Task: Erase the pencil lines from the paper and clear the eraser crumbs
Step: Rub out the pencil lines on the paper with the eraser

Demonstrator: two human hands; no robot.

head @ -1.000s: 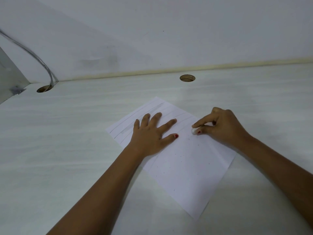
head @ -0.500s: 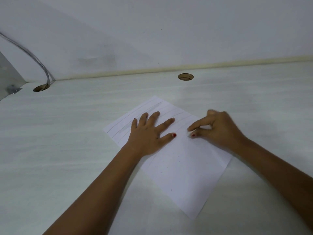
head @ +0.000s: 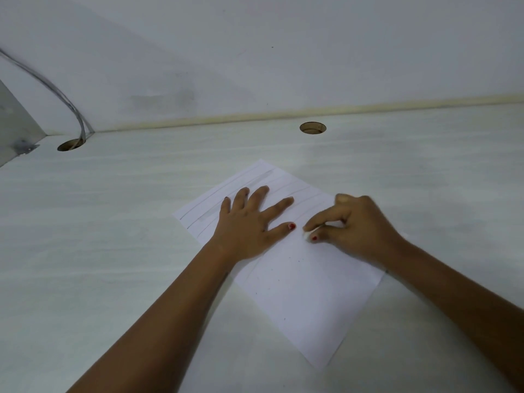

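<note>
Head view: we're sitting approx. midway thru the erasing. We're holding the paper (head: 306, 293) down on the bench (head: 113, 251) w/ the left grip (head: 246, 225), fingers spread flat & straight on the sheet's far-left part, grasping nothing. The right grip (head: 357, 225) is pinching a small white eraser (head: 306, 236) btw thumb & forefinger, other fingers curled. The eraser's tip is touching the sheet just beside the left thumb, near the sheet's middle.

Done, judging by the sheet: the near half is looking blank, no lines showing there. Only small dark specks, prob. eraser crumbs (head: 284, 319), are lying scattered on it.

Left to do: several pencil lines (head: 207, 204) are running across the far corner, beyond & under the left fingers, some looking smudged or half-rubbed. So we're reckoning a fair share of rubbing is remaining, and the left grip is needing to shift off those lines before the eraser can reach them. Crumb clearing isn't looking started: specks are sitting on the paper, none visibly swept onto the bench, tho the pale bench top is making that hard to judge.

Elsewhere: a round cable hole (head: 312, 128) is showing near the bench's back edge, and a grey cable (head: 68, 107) is dropping into a second hole (head: 71, 145) at far left.
</note>
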